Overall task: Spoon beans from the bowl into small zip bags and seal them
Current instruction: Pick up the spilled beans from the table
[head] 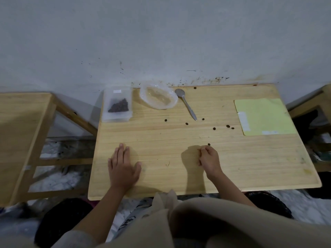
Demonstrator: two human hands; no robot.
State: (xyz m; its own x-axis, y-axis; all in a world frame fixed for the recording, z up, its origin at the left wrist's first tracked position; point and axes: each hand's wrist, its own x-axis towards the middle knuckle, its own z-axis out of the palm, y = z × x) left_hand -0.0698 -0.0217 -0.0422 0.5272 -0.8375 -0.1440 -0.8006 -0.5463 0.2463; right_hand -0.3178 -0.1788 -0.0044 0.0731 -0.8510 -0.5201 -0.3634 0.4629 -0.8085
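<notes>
A clear plastic bowl [158,97] stands at the back of the wooden table [250,167]; I see no beans inside it. A metal spoon [186,103] lies just right of the bowl. At the back left lies a stack of small zip bags [117,105], the top one holding dark beans. Several loose beans [214,128] are scattered over the middle of the table. My left hand [122,167] rests flat on the table near the front. My right hand [209,159] has its fingers curled, close to a single bean [208,144]; whether they hold anything is hidden.
A yellow sheet [263,116] lies at the table's right side. A second wooden table [21,126] stands to the left, across a gap. The wall runs directly behind the table. Cloth and dark clutter cover the floor around it.
</notes>
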